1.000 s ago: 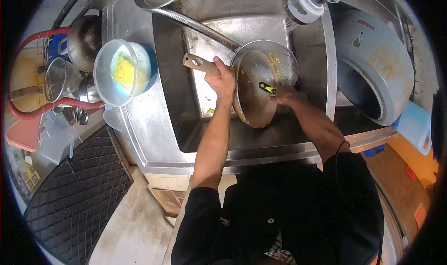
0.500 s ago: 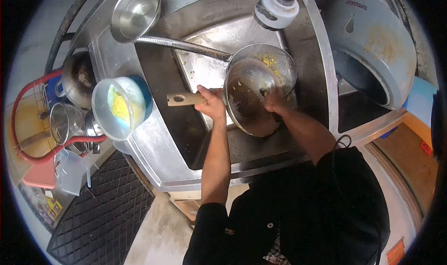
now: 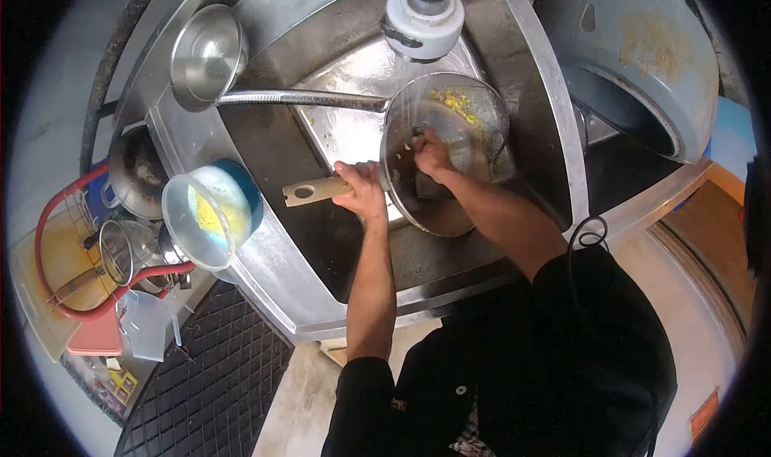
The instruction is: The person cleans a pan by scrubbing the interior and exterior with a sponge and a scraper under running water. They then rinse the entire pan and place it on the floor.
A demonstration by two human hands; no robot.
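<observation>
My left hand [image 3: 363, 192] is wrapped around the beige handle [image 3: 309, 191] of a frying pan, close to where it joins the pan. The frying pan [image 3: 419, 203] is tilted inside the metal sink [image 3: 341, 75]. My right hand [image 3: 434, 157] is closed inside the pan, pressed near its inner surface; a small dark thing shows at the fingers, too hidden to name. Behind the pan lies a long-handled mesh strainer [image 3: 491, 108] with yellow food bits in it. Water sprays down from a white faucet head [image 3: 423, 22] above the pan.
On the left ledge stand a plastic tub [image 3: 189, 224] with yellow and bluish contents and a steel bowl [image 3: 207, 55]. A wok [image 3: 138, 168] and a red hose [image 3: 48, 216] are farther left. At right leans a large grey pot [image 3: 650, 63].
My right hand has moved left and up within the pan, toward the falling water. My left hand still grips the handle. The view has shifted slightly.
</observation>
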